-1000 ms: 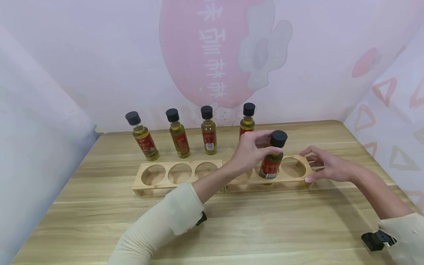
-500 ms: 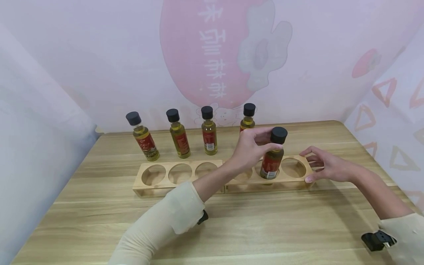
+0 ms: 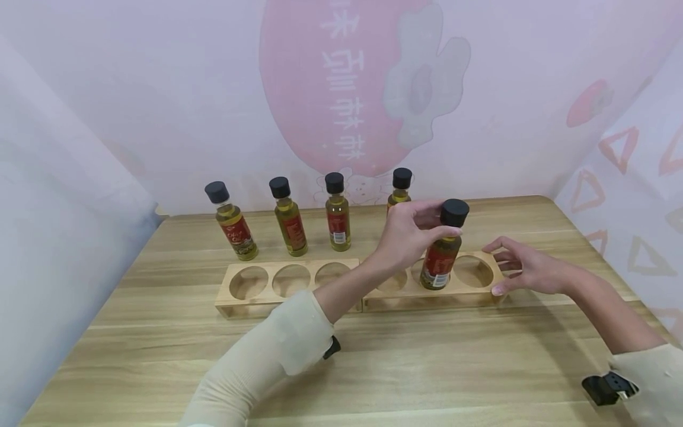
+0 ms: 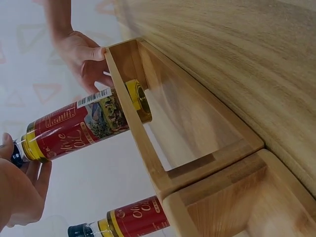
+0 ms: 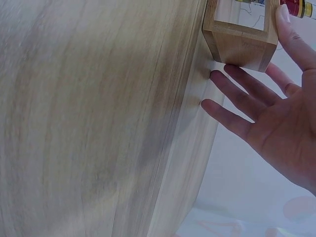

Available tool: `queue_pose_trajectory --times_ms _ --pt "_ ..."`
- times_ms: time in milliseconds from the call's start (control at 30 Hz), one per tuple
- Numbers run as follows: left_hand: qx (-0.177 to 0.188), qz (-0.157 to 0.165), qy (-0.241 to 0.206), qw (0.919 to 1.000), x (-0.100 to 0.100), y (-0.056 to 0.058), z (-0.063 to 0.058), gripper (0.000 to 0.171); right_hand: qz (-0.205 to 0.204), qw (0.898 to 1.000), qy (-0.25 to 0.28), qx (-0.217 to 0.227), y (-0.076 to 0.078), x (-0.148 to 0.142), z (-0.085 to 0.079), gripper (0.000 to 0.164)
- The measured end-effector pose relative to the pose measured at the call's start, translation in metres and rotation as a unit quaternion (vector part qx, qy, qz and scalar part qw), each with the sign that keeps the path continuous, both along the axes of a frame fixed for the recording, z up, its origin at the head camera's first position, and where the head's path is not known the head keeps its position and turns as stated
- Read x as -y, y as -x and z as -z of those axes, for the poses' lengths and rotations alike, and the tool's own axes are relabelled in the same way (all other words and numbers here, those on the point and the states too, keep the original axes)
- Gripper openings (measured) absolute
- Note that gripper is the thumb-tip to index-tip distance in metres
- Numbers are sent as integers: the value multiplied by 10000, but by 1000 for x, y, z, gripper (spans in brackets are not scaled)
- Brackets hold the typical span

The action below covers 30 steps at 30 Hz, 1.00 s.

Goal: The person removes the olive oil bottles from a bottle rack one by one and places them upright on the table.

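Observation:
My left hand (image 3: 408,234) grips an olive oil bottle (image 3: 441,261) around its neck, just under the black cap. The bottle leans slightly, and its base pokes through the middle hole of the right wooden bottle rack (image 3: 480,290). In the left wrist view, the yellow base of this olive oil bottle (image 4: 139,101) shows just below the rack's top board. My right hand (image 3: 533,267) holds that rack's right end, thumb at the front corner and index finger at the back. Its other fingertips are by the end face, seen in the right wrist view.
A second wooden rack (image 3: 224,293) with round holes butts against the left end of the first. Behind the racks, several olive oil bottles (image 3: 337,222) stand in a row; the rightmost bottle (image 3: 401,193) is partly hidden by my left hand. A printed curtain hangs behind the table (image 3: 427,367).
My left hand has raised the olive oil bottle a little, its cap moving up and slightly right. The bottle has turned so its barcode shows more. My right hand stays on the rack.

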<state>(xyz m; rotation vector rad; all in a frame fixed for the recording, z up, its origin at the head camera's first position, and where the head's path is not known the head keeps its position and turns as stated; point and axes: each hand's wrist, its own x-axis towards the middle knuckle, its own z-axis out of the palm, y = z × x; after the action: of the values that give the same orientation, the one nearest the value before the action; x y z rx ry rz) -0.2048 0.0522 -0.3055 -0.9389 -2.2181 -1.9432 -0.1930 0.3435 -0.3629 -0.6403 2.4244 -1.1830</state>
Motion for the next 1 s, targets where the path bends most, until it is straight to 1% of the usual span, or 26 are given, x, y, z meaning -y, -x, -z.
queue_pose_trajectory --times_ms 333,700,833,1000 --pt "-88 -74 7 9999 0 0 -5 42 -80 9999 124 80 0 -2 2 70" --pt "-446 -127 -100 9989 -2 0 -10 42 -82 9999 149 -3 2 -1 3 69" --pt "-465 -152 -143 9987 -3 0 -13 42 -87 9998 167 43 1 -1 2 69" --pt "-413 -107 -239 9988 -3 0 -16 46 -39 9998 123 142 1 0 1 71"
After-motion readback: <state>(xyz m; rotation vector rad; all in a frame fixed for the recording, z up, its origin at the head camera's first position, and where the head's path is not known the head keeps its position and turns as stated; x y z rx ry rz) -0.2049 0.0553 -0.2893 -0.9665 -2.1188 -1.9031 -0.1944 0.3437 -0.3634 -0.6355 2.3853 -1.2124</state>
